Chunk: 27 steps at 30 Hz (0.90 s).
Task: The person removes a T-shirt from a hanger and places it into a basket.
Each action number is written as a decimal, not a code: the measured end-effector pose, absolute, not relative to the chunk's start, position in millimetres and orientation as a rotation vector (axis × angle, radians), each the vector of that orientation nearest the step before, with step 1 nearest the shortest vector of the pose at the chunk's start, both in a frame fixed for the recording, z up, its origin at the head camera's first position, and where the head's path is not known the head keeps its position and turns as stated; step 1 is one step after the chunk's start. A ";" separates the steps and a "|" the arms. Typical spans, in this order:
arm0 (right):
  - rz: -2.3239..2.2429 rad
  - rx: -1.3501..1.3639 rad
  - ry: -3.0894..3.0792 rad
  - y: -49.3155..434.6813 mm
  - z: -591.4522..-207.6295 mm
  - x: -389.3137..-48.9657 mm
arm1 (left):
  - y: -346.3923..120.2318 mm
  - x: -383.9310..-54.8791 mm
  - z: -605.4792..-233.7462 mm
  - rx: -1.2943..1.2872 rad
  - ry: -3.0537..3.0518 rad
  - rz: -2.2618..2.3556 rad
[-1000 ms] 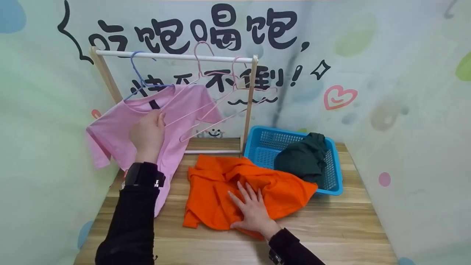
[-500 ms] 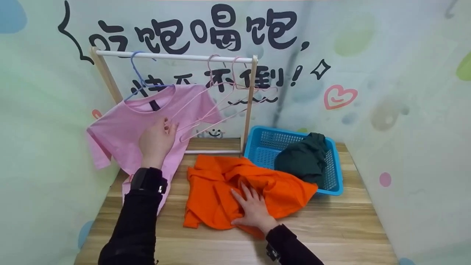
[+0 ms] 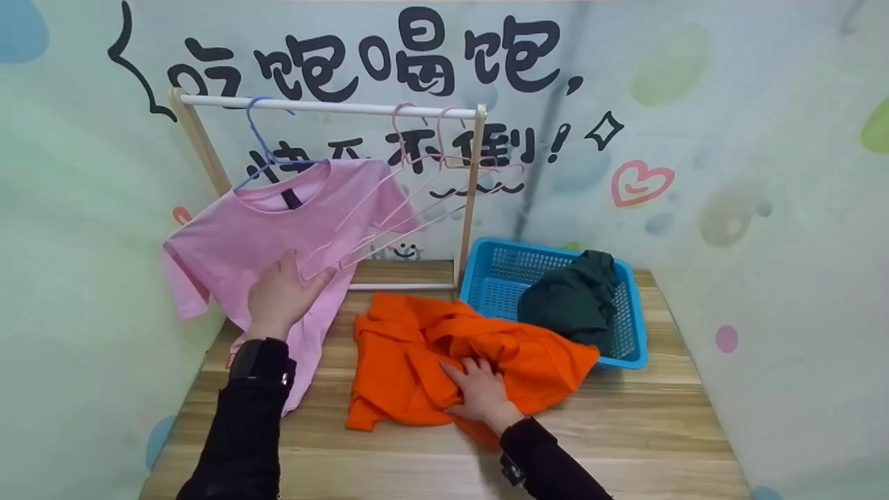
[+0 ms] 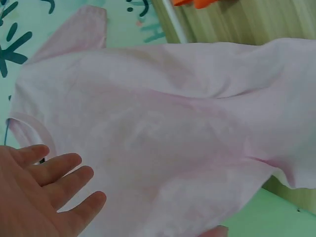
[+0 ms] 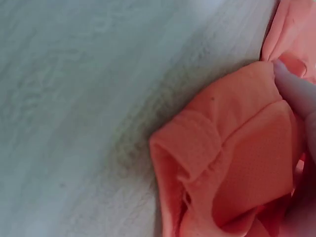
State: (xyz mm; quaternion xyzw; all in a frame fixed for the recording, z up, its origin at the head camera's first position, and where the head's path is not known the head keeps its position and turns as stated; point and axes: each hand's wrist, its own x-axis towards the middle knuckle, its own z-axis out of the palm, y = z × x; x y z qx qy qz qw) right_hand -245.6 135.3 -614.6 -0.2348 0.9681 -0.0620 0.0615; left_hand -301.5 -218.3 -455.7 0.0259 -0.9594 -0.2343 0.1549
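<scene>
Orange garment [image 3: 430, 375] lies crumpled on the wood-grain tabletop [image 3: 625, 423], at six o'clock in the head view, one edge overlapping the near side of the blue basket [image 3: 510, 264]. Basket stands at four o'clock and contains dark green cloth [image 3: 569, 298].

Right hand [image 3: 483, 396], between five and six o'clock, rests on the orange garment. Its fingers are partly bent into the folds; the right wrist view shows the thumb against the fabric at three o'clock. Whether they grip the fabric cannot be told.

Left hand [image 3: 281, 295], between eight and nine o'clock, is raised before the pink T-shirt [image 3: 271, 232]. Its fingers are extended and spread, the thumb set apart, with hold of nothing. Contact with the shirt or the nearer of the pink hangers [image 3: 403, 158] cannot be confirmed.

Shirt hangs at nine o'clock from a blue hanger [image 3: 267, 158] on the white rail [image 3: 333, 106], which spans ten to twelve o'clock. Both pink hangers hook over the rail near its right-hand end.
</scene>
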 end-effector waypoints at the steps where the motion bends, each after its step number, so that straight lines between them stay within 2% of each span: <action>1: -0.166 -0.706 2.943 135.2 -614.9 -246.6 | -219.2 -300.5 -459.3 0.058 -2.764 -0.667; 8: -0.244 -0.679 3.003 138.8 -617.4 -252.5 | -223.7 -293.7 -481.8 0.024 -2.842 -0.642; 15: -0.397 -0.794 3.071 150.9 -607.6 -256.2 | -228.2 -283.7 -501.9 0.051 -2.913 -0.635; 22: -0.677 -0.834 3.095 156.9 -567.7 -261.9 | -228.8 -275.4 -515.3 0.075 -2.996 -0.654; 27: -0.986 -0.759 3.096 162.3 -531.1 -273.2 | -227.2 -272.0 -522.7 0.060 -3.018 -0.627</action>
